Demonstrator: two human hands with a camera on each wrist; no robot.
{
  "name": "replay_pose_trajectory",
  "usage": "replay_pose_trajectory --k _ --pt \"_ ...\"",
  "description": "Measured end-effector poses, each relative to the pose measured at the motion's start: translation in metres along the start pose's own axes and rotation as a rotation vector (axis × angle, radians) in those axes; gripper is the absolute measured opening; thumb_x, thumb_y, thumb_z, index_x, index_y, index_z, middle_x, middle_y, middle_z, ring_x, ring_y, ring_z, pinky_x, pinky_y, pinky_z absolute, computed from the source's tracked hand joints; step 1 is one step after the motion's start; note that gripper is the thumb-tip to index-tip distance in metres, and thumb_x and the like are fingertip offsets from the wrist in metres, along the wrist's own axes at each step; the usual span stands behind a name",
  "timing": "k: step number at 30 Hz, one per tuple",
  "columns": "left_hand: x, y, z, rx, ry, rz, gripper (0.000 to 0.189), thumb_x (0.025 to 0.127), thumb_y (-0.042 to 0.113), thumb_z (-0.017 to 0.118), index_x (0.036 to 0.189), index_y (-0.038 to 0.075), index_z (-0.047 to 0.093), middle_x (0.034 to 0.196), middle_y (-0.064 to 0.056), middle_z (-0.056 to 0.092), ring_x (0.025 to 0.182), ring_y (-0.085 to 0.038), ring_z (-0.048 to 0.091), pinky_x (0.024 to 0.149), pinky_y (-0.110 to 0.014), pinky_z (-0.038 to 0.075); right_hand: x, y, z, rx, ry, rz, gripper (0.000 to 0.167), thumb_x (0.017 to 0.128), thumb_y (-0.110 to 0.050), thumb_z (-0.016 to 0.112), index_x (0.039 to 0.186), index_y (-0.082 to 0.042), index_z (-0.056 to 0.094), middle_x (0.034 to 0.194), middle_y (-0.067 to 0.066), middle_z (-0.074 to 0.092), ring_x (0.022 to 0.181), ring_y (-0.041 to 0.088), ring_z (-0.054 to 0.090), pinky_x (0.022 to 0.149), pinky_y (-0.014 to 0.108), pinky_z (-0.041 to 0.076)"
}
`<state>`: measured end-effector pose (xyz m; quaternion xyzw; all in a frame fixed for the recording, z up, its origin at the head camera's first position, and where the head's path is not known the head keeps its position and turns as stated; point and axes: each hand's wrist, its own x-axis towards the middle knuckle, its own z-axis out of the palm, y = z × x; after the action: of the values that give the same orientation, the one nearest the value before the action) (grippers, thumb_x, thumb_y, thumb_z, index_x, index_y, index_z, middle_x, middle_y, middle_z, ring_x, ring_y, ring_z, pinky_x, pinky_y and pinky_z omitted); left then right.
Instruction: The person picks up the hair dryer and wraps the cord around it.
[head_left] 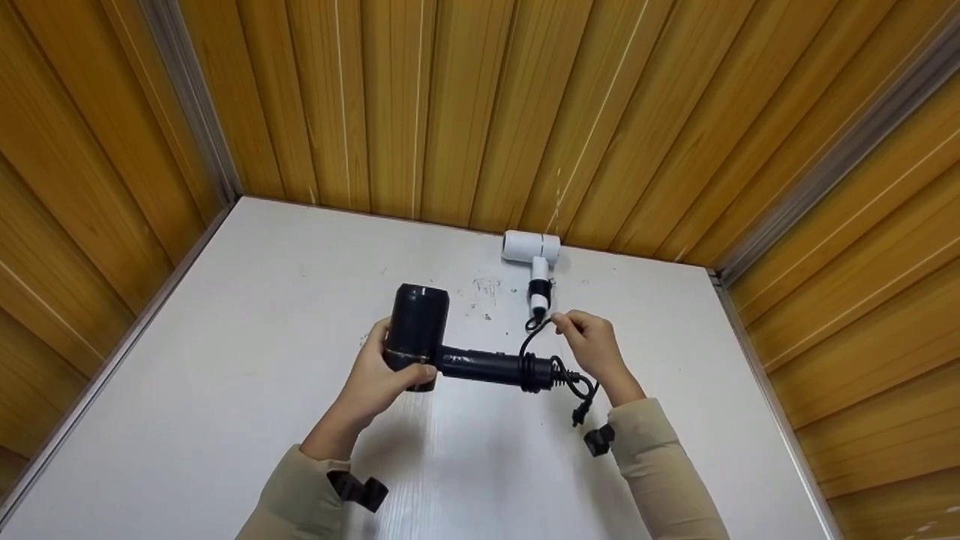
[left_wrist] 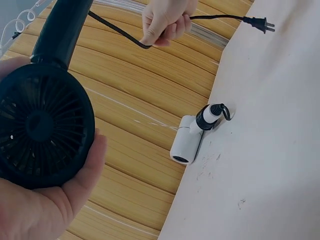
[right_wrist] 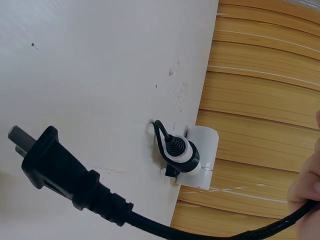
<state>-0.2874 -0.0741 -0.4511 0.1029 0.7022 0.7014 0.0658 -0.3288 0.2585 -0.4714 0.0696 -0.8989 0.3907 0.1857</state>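
My left hand (head_left: 375,381) grips the barrel of a black hair dryer (head_left: 418,319), holding it above the white table with its handle pointing right. In the left wrist view the slotted round end (left_wrist: 40,125) of the dryer faces the camera, thumb and fingers around its rim. Loops of black power cord (head_left: 529,373) wrap the lower handle. My right hand (head_left: 594,346) pinches a free stretch of this cord, just right of the handle. Its two-pin plug (right_wrist: 65,172) dangles below that hand, prongs bare.
A white hair dryer (head_left: 525,246) lies at the table's back edge, its own black cord wound round the handle. Wood-patterned panels (head_left: 465,112) rise behind and at both sides of the white table (head_left: 225,360). Dark marks spot the tabletop near the white dryer.
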Motion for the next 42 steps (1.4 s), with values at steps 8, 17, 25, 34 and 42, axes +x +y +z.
replay_pose_trajectory --k 8,17,25,34,42 --pt "0.004 0.004 0.000 -0.057 0.139 -0.049 0.080 0.077 0.008 0.069 0.144 0.008 0.027 0.123 -0.017 0.046 0.108 -0.027 0.050 0.090 -0.037 0.045 -0.010 0.003 0.011 -0.006 -0.025 0.039 0.028 0.094 -0.018 0.058 0.070 -0.005 0.063 0.060 -0.002 0.051 0.056 0.008 0.039 0.054 0.023 0.034" --pt "0.009 0.003 0.001 -0.167 0.323 -0.071 0.079 0.080 0.007 0.066 0.145 0.004 0.023 0.125 -0.017 0.045 0.105 -0.023 0.053 0.088 -0.032 0.048 -0.027 0.001 0.030 -0.056 -0.072 -0.034 0.027 0.096 -0.027 0.054 0.083 -0.010 0.071 0.063 -0.004 0.057 0.056 0.007 0.043 0.056 0.024 0.041" --pt "0.013 0.002 0.003 -0.305 0.481 -0.030 0.078 0.078 0.002 0.067 0.143 0.003 0.024 0.119 -0.013 0.047 0.098 -0.015 0.054 0.082 -0.023 0.048 -0.042 -0.014 0.037 -0.084 -0.074 -0.220 0.020 0.095 -0.019 0.056 0.090 -0.009 0.073 0.080 0.001 0.071 0.067 0.006 0.057 0.064 0.028 0.051" --pt "0.018 0.000 0.003 -0.363 0.599 -0.017 0.078 0.076 0.000 0.069 0.141 0.003 0.025 0.117 -0.011 0.048 0.097 -0.015 0.054 0.082 -0.022 0.049 -0.052 -0.028 0.034 -0.031 0.013 -0.397 0.010 0.088 -0.007 0.064 0.081 -0.009 0.071 0.063 -0.003 0.059 0.057 0.000 0.043 0.052 0.019 0.042" --pt "0.022 -0.001 0.001 -0.336 0.610 -0.046 0.082 0.078 0.004 0.070 0.143 0.005 0.021 0.122 -0.012 0.045 0.103 -0.019 0.053 0.085 -0.023 0.049 -0.056 -0.036 0.028 0.045 0.026 -0.458 0.017 0.083 0.001 0.066 0.072 -0.011 0.064 0.056 -0.007 0.047 0.052 -0.002 0.035 0.046 0.011 0.031"
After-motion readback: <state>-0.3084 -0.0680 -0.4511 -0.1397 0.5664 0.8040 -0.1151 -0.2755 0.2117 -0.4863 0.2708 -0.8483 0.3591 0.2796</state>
